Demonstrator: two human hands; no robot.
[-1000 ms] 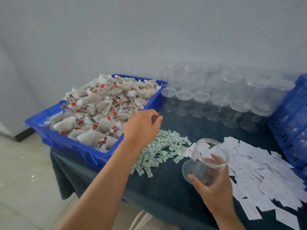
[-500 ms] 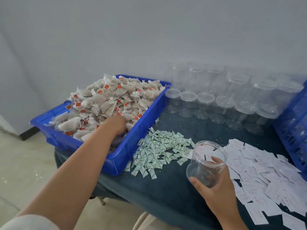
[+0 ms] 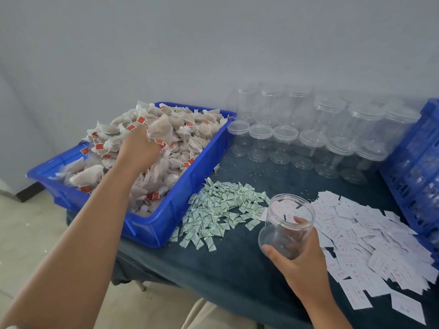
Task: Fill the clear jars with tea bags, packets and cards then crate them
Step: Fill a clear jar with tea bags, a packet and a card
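Your left hand (image 3: 140, 150) is down in the blue bin (image 3: 156, 230), fingers curled round a clump of tea bags (image 3: 161, 131) at the top of the heap. Your right hand (image 3: 301, 260) grips one clear jar (image 3: 288, 219) by its lower half, tilted, mouth upward, between the green-and-white packets (image 3: 221, 210) and the white cards (image 3: 370, 236) spread on the counter (image 3: 225, 269). Other jars (image 3: 308, 141) stand in rows at the back. A blue crate (image 3: 418, 167) sits at the right edge.
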